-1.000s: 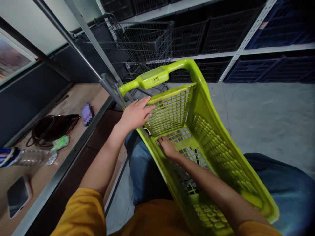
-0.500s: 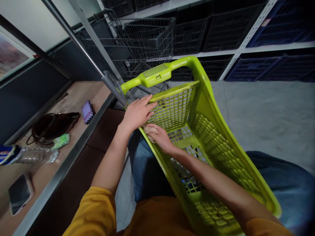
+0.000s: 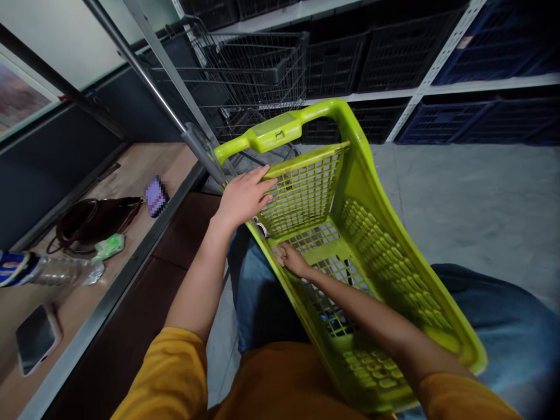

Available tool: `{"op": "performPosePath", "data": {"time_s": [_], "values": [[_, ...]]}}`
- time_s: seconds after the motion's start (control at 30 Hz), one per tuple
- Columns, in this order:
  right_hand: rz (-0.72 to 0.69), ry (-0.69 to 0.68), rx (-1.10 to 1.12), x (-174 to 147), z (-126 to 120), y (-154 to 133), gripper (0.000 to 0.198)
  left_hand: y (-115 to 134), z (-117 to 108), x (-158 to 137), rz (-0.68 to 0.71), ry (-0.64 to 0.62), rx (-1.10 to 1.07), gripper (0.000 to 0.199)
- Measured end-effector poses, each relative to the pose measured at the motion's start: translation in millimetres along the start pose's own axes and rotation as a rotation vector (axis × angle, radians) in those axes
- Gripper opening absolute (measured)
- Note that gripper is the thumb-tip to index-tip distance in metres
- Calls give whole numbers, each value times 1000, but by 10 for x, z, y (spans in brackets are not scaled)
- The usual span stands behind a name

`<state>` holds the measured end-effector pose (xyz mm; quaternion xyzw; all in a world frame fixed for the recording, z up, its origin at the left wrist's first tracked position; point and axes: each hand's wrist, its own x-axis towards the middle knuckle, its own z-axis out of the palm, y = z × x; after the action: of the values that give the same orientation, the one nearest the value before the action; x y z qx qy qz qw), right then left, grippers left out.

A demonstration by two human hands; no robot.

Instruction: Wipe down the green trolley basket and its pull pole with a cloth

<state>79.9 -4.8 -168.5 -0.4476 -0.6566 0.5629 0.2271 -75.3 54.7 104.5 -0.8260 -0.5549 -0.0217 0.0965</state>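
Note:
A lime-green plastic shopping basket cart (image 3: 380, 192) stands between my knees, its handle at the far end. My left hand (image 3: 245, 195) lies over the upper left corner of the basket, fingers spread along the top of the grid panel (image 3: 306, 186). Inside the basket, my right hand (image 3: 292, 259) is closed on a crumpled beige cloth (image 3: 278, 254), pressed against the inner left wall. Much of the cloth is hidden by the fingers.
On the left, a bench (image 3: 144, 157) bears a phone (image 3: 38, 339), a plastic bottle (image 3: 65, 273), a dark bag (image 3: 94, 221) and a green wrapper (image 3: 109, 247). A wire shopping cart (image 3: 262, 70) and shelves of crates (image 3: 406, 55) stand beyond.
My right hand has moved down and deeper into the basket with the cloth, along the left wall. My left hand stays at the corner. The basket has shifted slightly left in view.

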Motion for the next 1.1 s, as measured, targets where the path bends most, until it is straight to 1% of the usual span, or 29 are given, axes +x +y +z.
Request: {"op": "performPosePath", "data": {"time_s": [0.07,0.1,0.2,0.27,0.37,0.43,0.5,0.57,0.6,0.67,0.77,0.83,0.87,0.9,0.97,1.03,1.07,1.1], "values": [[40,41,-51,-17,22,-79,28,8,-6,-6,2,3,-4,44],[64,66,-43,-21,34,-154,26,12,-10,-10,3,5,-4,44],[67,87,130,-40,8,-495,23,16,-15,-21,0,12,2,43],[45,44,305,-88,-93,-795,24,12,-10,-27,-4,17,2,43],[32,-57,521,-227,-335,-1266,28,4,2,-34,-9,30,-8,43],[-19,-105,587,-328,-481,-1506,30,0,6,-37,-10,32,-12,44],[-91,-115,582,-399,-561,-1598,28,0,5,-38,-11,32,-12,44],[-138,-115,518,-427,-565,-1497,25,1,2,-40,-14,36,-16,45],[-146,-121,473,-428,-545,-1378,23,1,1,-41,-15,40,-21,45],[-127,-130,367,-419,-482,-1052,20,1,2,-43,-15,43,-34,45],[-34,-159,139,-431,-379,-548,20,-4,13,-47,-13,43,-46,46],[54,-150,-1,-469,-316,-331,21,-10,21,-47,-12,43,-41,45],[98,-135,-44,-494,-285,-274,21,-13,24,-46,-10,41,-36,45],[146,-108,-56,-519,-257,-252,21,-16,26,-44,-8,38,-30,45],[270,-72,2,-566,-225,-305,21,-19,27,-40,-5,31,-19,45],[389,-97,152,-602,-248,-466,21,-19,26,-38,-6,27,-16,45],[418,-115,246,-617,-288,-578,22,-17,24,-38,-8,27,-19,45],[417,-135,338,-633,-344,-707,23,-15,23,-39,-12,28,-26,45]]}}
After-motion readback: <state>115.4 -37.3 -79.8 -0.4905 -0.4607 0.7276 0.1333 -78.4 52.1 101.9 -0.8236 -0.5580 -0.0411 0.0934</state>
